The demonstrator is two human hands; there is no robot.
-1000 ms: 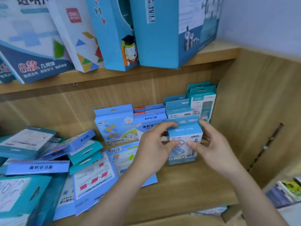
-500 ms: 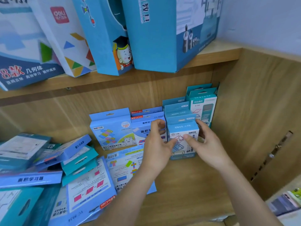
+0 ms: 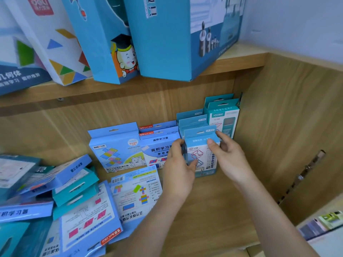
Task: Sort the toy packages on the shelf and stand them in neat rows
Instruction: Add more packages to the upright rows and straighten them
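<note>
Small teal-and-white cardboard toy package with a hang tab [image 3: 201,149]: upright on the lower wooden shelf [image 3: 213,201], at the front of a row, 2 like teal packages [image 3: 193,120] standing directly behind it. Left hand [image 3: 179,164]: grip closed on the package's left edge, thumb across the lower front. Right hand [image 3: 225,154]: grip closed on the package's right edge, thumb on the front near the top, fingers wrapped behind. Taller teal-and-white boxes [image 3: 223,115]: upright just right of that row, against the wooden side panel [image 3: 287,127]. Blue-and-white packages with red brand labels [image 3: 159,143]: upright just left of the held package, partly hidden by the left hand. Light-blue package with a cartoon bear [image 3: 116,149]: upright at the left end. Flat light-blue package showing a barcode [image 3: 136,190]: lying face-down in front of the rows. Jumbled pile of blue and teal packages [image 3: 55,191]: lying overlapped at the left of the shelf. Large blue boxes [image 3: 167,38]: standing on the upper shelf.
</note>
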